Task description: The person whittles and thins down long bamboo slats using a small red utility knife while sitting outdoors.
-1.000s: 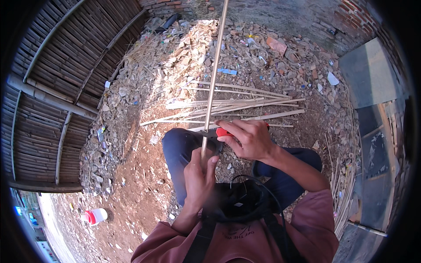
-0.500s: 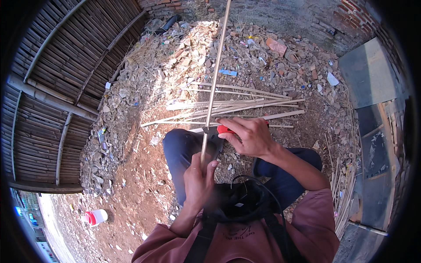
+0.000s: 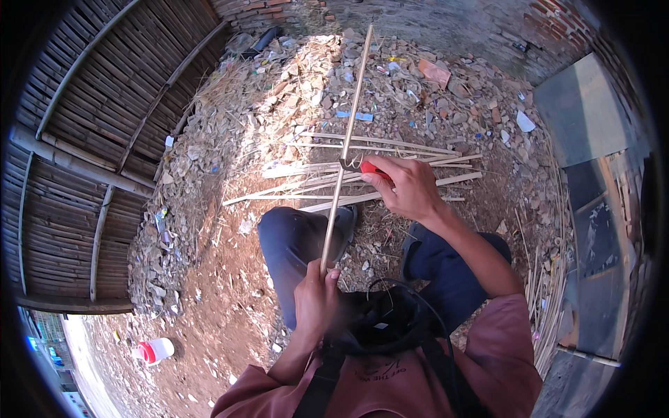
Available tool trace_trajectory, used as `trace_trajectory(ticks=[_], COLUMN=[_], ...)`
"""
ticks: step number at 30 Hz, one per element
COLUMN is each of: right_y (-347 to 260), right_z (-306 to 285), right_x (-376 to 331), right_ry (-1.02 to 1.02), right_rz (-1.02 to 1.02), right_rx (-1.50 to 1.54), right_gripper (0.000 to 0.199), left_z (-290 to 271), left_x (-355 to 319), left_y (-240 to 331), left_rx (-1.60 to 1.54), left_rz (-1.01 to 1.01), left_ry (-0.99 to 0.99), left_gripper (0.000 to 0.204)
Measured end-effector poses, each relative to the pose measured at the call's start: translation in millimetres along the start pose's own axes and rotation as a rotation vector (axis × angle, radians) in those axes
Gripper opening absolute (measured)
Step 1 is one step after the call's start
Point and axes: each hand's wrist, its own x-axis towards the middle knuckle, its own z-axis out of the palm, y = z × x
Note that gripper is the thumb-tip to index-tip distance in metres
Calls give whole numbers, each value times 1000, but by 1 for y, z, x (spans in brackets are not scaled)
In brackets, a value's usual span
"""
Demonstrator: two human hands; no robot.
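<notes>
A long, narrow bamboo strip (image 3: 355, 104) slants upward and away from me, its far end over the rubble. My left hand (image 3: 313, 298) is closed round its near end, thumb along the strip. Farther along, my right hand (image 3: 411, 184) grips a red-handled cutting tool (image 3: 371, 168). Its dark metal blade touches the strip, and thin pale curls show beside it. Under both lies a loose bundle of pale bamboo strips (image 3: 293, 186) on the ground, just beyond my bent knees.
Broken brick and stones (image 3: 306, 90) cover the ground toward a brick wall (image 3: 446, 31). A bamboo-slat wall (image 3: 77, 90) stands left. A red-lidded clear container (image 3: 155, 350) sits at lower left. Dark panels (image 3: 592, 118) and long thin strips (image 3: 547, 313) line the right.
My right hand has slid the tool away from me along the strip. My left hand has come slightly nearer my body, drawing the strip's far end into view.
</notes>
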Motion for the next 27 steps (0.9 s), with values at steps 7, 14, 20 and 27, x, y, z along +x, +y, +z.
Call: trace_trajectory(ticks=[7, 14, 20, 27], right_y=[32, 74, 103, 144], right_z=[-4, -24, -44, -71], right_x=[12, 33, 31, -4], right_ry=[7, -28, 37, -703], right_rz=[117, 325, 529, 612], right_rx=[14, -113, 37, -312], right_gripper=[33, 39, 45, 42], left_z=[-5, -9, -16, -16], left_x=[-14, -34, -35, -15], left_y=[-7, -19, -20, -17], left_rx=[27, 59, 68, 37], left_rz=[-65, -37, 41, 73], left_ry=[-74, -106, -68, -5], left_gripper=[20, 20, 25, 28])
